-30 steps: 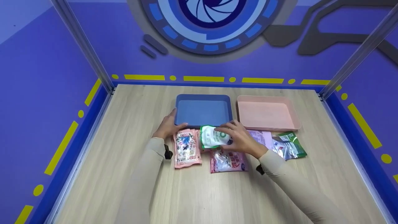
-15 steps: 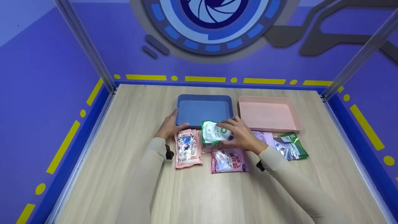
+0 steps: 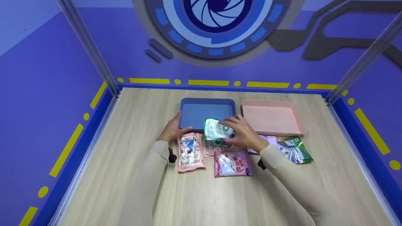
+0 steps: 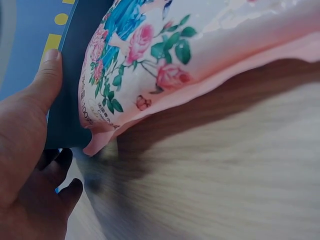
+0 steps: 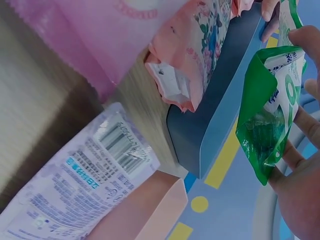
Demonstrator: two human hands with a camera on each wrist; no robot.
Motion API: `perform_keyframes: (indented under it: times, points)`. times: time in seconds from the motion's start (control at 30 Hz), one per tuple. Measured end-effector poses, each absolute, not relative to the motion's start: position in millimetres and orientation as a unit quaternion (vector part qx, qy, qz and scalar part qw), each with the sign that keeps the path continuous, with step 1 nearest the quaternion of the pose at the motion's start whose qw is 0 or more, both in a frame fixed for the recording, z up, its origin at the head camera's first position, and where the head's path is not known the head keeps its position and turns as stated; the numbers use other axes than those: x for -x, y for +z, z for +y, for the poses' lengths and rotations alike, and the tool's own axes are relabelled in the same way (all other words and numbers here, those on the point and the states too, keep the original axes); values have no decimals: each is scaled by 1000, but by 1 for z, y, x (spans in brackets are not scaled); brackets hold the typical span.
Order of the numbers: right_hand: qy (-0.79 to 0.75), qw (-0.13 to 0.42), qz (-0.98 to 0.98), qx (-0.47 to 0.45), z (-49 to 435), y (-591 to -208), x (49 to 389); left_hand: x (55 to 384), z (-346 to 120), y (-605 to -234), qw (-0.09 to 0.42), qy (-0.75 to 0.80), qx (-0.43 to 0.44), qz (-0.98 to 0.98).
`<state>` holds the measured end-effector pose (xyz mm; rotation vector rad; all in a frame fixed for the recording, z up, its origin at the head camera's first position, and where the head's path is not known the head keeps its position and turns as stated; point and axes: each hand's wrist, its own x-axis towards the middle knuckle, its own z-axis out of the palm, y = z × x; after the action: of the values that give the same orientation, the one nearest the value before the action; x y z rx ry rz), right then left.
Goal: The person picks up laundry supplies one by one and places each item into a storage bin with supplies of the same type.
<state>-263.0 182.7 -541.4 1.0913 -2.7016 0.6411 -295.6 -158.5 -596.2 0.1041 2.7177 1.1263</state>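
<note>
1. Right hand (image 3: 243, 133): thumb and fingers pinching green-and-white bag (image 3: 213, 129); bag up off table, over blue tray's front edge in head view;
2. Left hand (image 3: 171, 129): spread wide at blue tray (image 3: 204, 113)'s front-left corner, thumb at front, fingers along side;
3. Two floral bags (image 3: 190, 152), pink bag (image 3: 233, 164) lie in front; pink tray (image 3: 271, 121) just right.

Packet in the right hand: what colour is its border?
The packet border is green; it shows best in the right wrist view.
</note>
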Motion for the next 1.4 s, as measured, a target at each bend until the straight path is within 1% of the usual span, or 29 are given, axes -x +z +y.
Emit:
perform_keyframes:
  times: [0.17,0.43,0.73,1.2,1.4]
  points:
    - [213,77,-906,-359,181,-538,268,296,-159,-597,97,385,-39,917]
    - [199,100,-898,-379,178,-536,280,297,-159,-598,87,373,-60,922]
    - [195,77,-912,-352,172,-535,288,296,-158,-599,90,381,-51,919]
    - [192,75,-916,-345,166,-535,301,296,-158,-598,103,390,-32,914]
    - [183,87,-914,-352,165,-533,306,297,-157,-597,88,370,-58,923]
